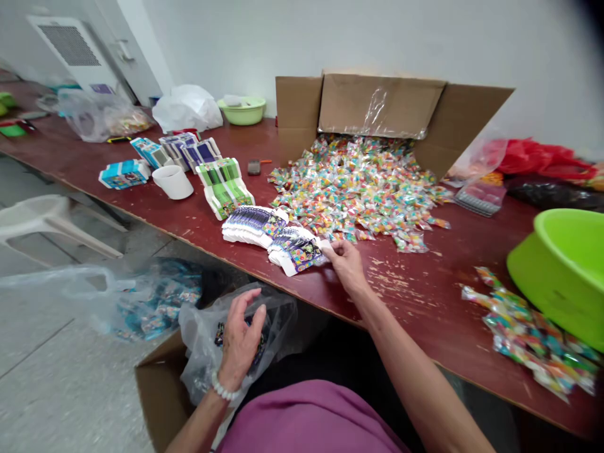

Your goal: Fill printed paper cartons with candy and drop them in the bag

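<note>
My right hand (348, 265) pinches the white end of a purple printed carton (306, 253), the front one in a fanned row of flat cartons. A second fan of purple cartons (252, 225) lies just left of it near the table edge. Below the edge, my left hand (243, 333) hangs with thumb and fingers apart, holding nothing. Under it is a clear plastic bag (195, 324) with dark printed packs inside, set in a cardboard box (163, 384). Just beyond my right hand spreads a heap of wrapped candies (353, 189).
An opened carton (377, 104) stands behind the candies. A green basin (557, 270) and loose candies (533, 333) are at right. Green cartons (224, 185), a white cup (173, 182) and a brush (255, 167) sit left. A bag of blue packs (155, 305) lies on the floor.
</note>
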A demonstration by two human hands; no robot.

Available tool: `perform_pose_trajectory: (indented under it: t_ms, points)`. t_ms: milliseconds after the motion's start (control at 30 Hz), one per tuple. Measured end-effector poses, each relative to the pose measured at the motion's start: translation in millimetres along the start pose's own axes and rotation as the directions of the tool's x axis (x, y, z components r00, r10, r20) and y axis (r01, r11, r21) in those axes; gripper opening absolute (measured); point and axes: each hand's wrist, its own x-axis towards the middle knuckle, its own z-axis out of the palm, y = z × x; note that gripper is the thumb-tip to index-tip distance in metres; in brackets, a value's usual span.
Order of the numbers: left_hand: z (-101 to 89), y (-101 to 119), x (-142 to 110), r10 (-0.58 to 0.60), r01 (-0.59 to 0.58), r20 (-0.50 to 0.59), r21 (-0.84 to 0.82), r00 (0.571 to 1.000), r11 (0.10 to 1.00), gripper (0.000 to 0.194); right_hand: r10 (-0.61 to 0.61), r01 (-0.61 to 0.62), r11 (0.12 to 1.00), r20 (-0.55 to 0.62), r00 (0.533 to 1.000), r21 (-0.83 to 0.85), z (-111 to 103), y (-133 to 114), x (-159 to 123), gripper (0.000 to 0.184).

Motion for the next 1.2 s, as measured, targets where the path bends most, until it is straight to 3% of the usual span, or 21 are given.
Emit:
perform_pose_trajectory:
  t_ms: [100, 167, 200, 233, 267, 300, 333, 367, 400, 433, 500, 600, 700, 833, 933, 1067, 1133, 1200]
  points:
    - [-5.6, 32.3, 10.5, -0.028, 0.029, 0.011, -0.188, 1.000, 0.982, 0.040, -0.016, -0.004, 0.987, 0.124, 0.992, 0.159, -17.4, -14.7, -13.3, 0.036]
    - [-6.3, 55.4, 16.7, -0.075, 0.164, 0.226, -0.406, 0.971, 0.899, 0.041, -0.056, -0.027, 0.955, 0.271, 0.961, 0.295, -26.9, -27.4, -28.3, 0.035]
    - [-4.7, 65.7, 18.3, -0.076, 0.287, 0.410, -0.484, 0.909, 0.827, 0.042, -0.081, -0.053, 0.932, 0.348, 0.934, 0.360, -30.2, -33.5, -36.6, 0.034]
    - [-1.8, 74.4, 18.6, -0.051, 0.426, 0.594, -0.512, 0.803, 0.745, 0.044, -0.103, -0.087, 0.906, 0.415, 0.904, 0.414, -32.4, -39.0, -44.7, 0.033]
    - [2.3, 81.0, 17.4, -0.003, 0.554, 0.742, -0.497, 0.670, 0.668, 0.047, -0.116, -0.125, 0.885, 0.473, 0.873, 0.448, -33.7, -43.6, -52.3, 0.032]
    - [7.3, 85.4, 14.9, 0.055, 0.650, 0.837, -0.462, 0.544, 0.604, 0.050, -0.121, -0.157, 0.872, 0.515, 0.849, 0.463, -34.3, -47.2, -59.0, 0.031]
    - [12.6, 87.7, 11.4, 0.111, 0.713, 0.886, -0.432, 0.451, 0.552, 0.053, -0.121, -0.181, 0.863, 0.542, 0.831, 0.471, -34.6, -49.8, -64.7, 0.030]
    - [17.7, 88.3, 7.6, 0.156, 0.750, 0.905, -0.416, 0.395, 0.515, 0.055, -0.120, -0.197, 0.858, 0.558, 0.821, 0.475, -34.8, -51.4, -69.6, 0.030]
    - [22.2, 87.8, 3.9, 0.183, 0.764, 0.907, -0.418, 0.378, 0.491, 0.056, -0.119, -0.204, 0.855, 0.564, 0.817, 0.476, -35.1, -52.3, -73.8, 0.030]
    - [25.7, 86.5, 0.7, 0.189, 0.763, 0.901, -0.432, 0.391, 0.481, 0.056, -0.119, -0.200, 0.857, 0.560, 0.820, 0.475, -35.5, -52.8, -77.6, 0.029]
    - [29.7, 84.1, -3.1, 0.160, 0.725, 0.876, -0.468, 0.454, 0.505, 0.055, -0.121, -0.177, 0.866, 0.539, 0.834, 0.468, -36.6, -53.3, -85.2, 0.032]
    - [30.8, 84.2, -3.0, 0.117, 0.611, 0.820, -0.505, 0.561, 0.609, 0.046, -0.098, -0.189, 0.878, 0.552, 0.828, 0.439, -36.5, -55.3, -98.4, 0.046]
    - [32.1, 87.8, -1.8, 0.110, 0.519, 0.771, -0.519, 0.627, 0.679, 0.037, -0.067, -0.213, 0.892, 0.580, 0.812, 0.400, -33.7, -58.5, -110.3, 0.047]
    - [39.4, 91.1, -6.1, 0.007, 0.507, 0.730, -0.481, 0.683, 0.715, 0.034, -0.025, -0.229, 0.904, 0.578, 0.815, 0.361, -28.1, -60.2, -117.2, 0.029]
    - [45.9, 91.1, -10.4, -0.062, 0.536, 0.696, -0.491, 0.716, 0.687, 0.035, 0.011, -0.203, 0.935, 0.548, 0.836, 0.291, -25.6, -57.8, -116.6, 0.030]
    - [45.0, 90.4, -9.1, -0.056, 0.489, 0.664, -0.489, 0.746, 0.722, 0.030, -0.107, 0.022, 0.980, 0.424, 0.899, 0.199, -30.8, -50.6, -111.1, 0.030]
    - [40.9, 90.4, -7.1, -0.059, 0.473, 0.641, -0.498, 0.765, 0.727, 0.033, -0.189, 0.141, 0.979, 0.404, 0.895, 0.147, -35.9, -46.8, -108.1, 0.029]
    - [37.6, 91.0, -7.1, -0.096, 0.483, 0.601, -0.526, 0.794, 0.700, 0.045, -0.206, 0.173, 0.978, 0.414, 0.887, 0.115, -39.0, -43.2, -106.7, 0.034]
